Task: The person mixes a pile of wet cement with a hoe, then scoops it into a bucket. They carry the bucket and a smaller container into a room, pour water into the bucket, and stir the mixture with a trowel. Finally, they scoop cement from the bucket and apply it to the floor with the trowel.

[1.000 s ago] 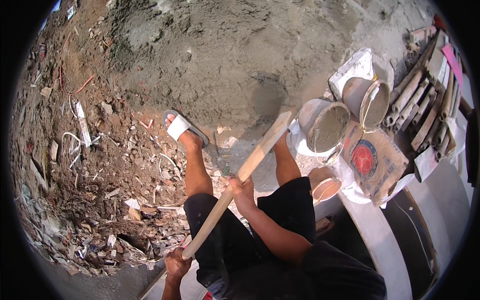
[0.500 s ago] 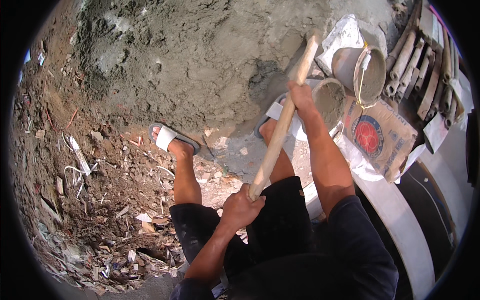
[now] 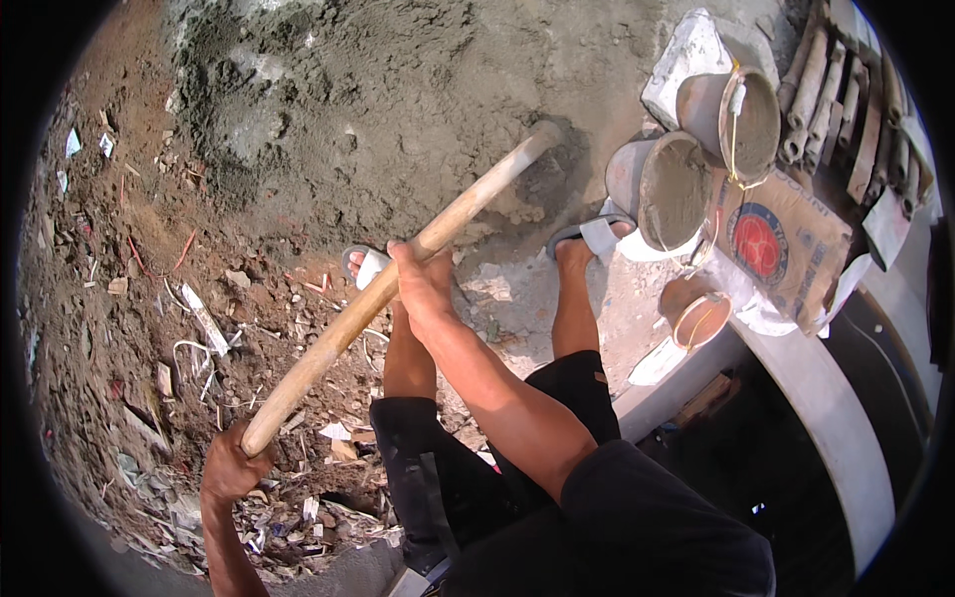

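A long pale wooden tool handle [image 3: 333, 343] slants from the lower left up toward wet grey concrete [image 3: 348, 129]. My left hand [image 3: 236, 463] is closed around the handle's near end, over the rubble at the left. Farther along, my right hand [image 3: 422, 281] grips the handle near its middle, with the forearm crossing in front of my legs. The handle's far end meets the concrete at its near right part. Whatever head the tool has is hidden there, so its kind cannot be told.
Two buckets of grey mix, one upright [image 3: 624, 179] and one behind it [image 3: 699, 107], stand at the right. A smaller bucket [image 3: 678, 295] sits nearer. Beside them are a brown paper sack [image 3: 801, 264] and stacked poles [image 3: 818, 95]. Loose debris [image 3: 149, 348] covers the left ground.
The handle has swung so its near end points lower left. My left hand moved left with it; my right hand moved left and nearer. My right-hand foot shifted right, uncovering the small bucket.
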A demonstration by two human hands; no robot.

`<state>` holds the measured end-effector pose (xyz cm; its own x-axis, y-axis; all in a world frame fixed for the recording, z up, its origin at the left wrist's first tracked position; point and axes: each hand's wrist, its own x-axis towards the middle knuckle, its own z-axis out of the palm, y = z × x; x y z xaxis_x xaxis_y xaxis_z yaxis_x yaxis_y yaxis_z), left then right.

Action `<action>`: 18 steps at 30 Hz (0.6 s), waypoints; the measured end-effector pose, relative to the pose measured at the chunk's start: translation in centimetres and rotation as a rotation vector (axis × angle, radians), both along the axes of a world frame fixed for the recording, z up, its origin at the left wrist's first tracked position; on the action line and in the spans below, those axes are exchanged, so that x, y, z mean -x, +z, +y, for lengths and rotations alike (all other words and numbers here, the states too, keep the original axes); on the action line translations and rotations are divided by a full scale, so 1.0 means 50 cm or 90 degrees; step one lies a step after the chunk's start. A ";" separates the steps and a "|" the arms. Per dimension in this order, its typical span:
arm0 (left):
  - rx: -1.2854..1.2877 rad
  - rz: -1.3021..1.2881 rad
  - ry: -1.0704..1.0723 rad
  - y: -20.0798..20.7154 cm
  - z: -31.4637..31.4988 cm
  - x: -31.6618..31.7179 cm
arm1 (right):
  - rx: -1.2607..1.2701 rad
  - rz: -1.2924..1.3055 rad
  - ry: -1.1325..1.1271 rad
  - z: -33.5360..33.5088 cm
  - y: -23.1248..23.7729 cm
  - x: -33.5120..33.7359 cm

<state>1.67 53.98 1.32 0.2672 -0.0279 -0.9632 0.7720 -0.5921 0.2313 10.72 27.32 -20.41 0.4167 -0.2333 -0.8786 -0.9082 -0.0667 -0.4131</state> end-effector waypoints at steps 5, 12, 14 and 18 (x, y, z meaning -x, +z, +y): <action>0.007 -0.011 -0.018 -0.071 -0.107 0.111 | -0.040 -0.121 -0.083 -0.096 0.031 0.032; 0.057 -0.090 -0.326 -0.220 -0.082 -0.131 | 0.021 0.037 -0.207 -0.207 -0.045 -0.050; -0.027 -0.184 -0.430 -0.179 -0.004 -0.184 | -0.043 0.060 -0.305 -0.110 -0.062 -0.007; -0.151 -0.377 -0.535 -0.070 0.079 -0.183 | -0.140 0.114 -0.398 0.033 -0.042 0.031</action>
<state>10.83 57.93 -2.17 0.6787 -0.2497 -0.6907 -0.1052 -0.9638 0.2451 9.17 28.95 -22.50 0.1064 -0.1918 -0.9757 -0.8045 0.5600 -0.1978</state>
